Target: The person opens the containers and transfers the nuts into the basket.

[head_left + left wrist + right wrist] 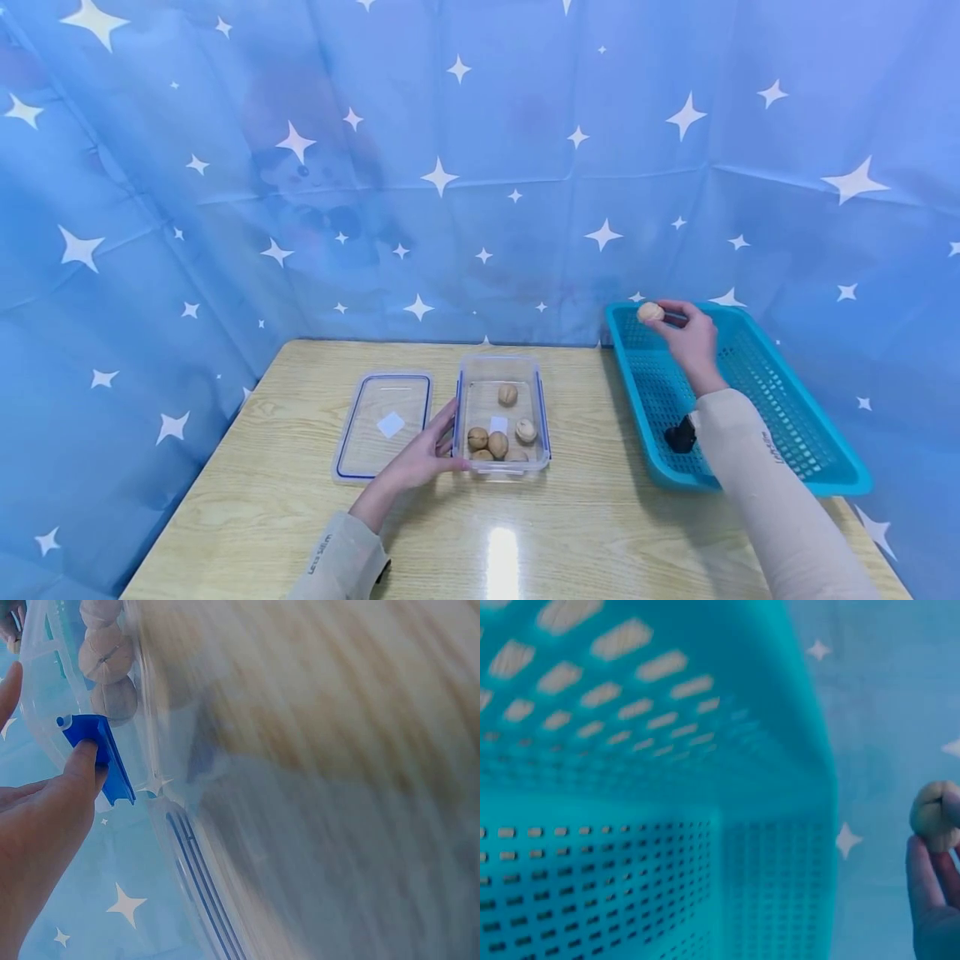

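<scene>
In the head view, my right hand [686,337] pinches a walnut [650,312] between thumb and fingers above the far end of the turquoise basket [825,442]. The right wrist view shows this walnut [934,817] at its right edge, beside the basket wall [776,877]. My left hand [420,458] holds the near left corner of a clear plastic container [542,408], thumb at its front and fingers along its left side. A digit lies against a blue latch [109,761] in the left wrist view. Several walnuts [497,444] lie inside the container, mostly toward the near end.
A clear lid with a blue seal [390,400] lies flat left of the container. The wooden table [585,517] carries everything, with the basket at its right edge. Behind stands a blue curtain [510,217] with white stars.
</scene>
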{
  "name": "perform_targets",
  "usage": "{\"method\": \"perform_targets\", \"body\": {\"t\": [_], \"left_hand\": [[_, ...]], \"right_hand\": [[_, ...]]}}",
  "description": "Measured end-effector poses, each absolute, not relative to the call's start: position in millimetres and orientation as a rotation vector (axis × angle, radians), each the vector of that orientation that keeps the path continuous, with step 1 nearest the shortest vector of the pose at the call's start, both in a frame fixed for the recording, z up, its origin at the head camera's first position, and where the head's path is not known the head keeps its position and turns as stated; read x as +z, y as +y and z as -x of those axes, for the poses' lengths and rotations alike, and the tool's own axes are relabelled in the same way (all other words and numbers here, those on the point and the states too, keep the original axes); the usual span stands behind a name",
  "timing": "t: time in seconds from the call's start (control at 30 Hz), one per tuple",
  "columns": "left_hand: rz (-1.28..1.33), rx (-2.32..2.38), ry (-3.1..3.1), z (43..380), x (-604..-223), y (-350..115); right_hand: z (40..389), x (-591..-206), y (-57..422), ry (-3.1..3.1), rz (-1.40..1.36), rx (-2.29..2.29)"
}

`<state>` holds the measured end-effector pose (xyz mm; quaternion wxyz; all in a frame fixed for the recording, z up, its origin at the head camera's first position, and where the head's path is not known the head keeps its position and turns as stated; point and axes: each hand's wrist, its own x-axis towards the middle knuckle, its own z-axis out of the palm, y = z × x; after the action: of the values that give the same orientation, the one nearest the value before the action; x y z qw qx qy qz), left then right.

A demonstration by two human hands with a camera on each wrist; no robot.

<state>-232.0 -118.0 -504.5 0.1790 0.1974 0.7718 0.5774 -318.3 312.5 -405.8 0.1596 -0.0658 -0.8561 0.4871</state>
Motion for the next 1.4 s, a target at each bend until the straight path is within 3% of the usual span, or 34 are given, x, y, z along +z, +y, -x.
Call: {"method": "perform_targets", "body": {"t": [1.4], "left_hand": [[-0.57,1.647,2.165,231,-504,-117]], "right_hand": [[335,-488,375,-3.033,0.141,1.489]]}}
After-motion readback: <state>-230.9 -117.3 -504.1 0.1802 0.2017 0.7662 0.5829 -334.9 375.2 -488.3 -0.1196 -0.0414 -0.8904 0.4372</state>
